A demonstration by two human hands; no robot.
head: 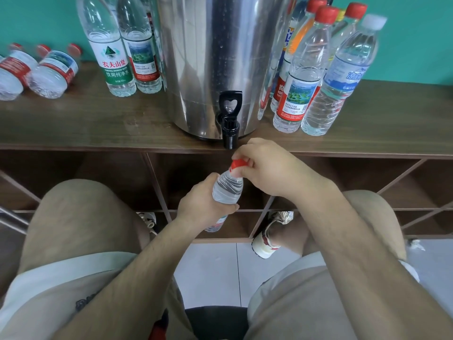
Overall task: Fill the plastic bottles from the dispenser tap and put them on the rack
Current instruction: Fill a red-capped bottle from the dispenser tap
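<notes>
The left hand (204, 204) reached up from below, its grip wrapped round the middle of the plastic bottle (228, 190). The bottle was held tilted just below the tap (230, 123) of the steel dispenser (210, 57), in front of the table (98, 123) edge. The right hand (267, 168) arched over from the right, wrist bent, its grip pinched on the red cap (239, 164) at the bottle's neck.

Beige knee-length shorts (81, 217); white T-shirt (56, 285), dark print near hem; cream sneakers (266, 244), red trim; bare forearms (137, 273).
</notes>
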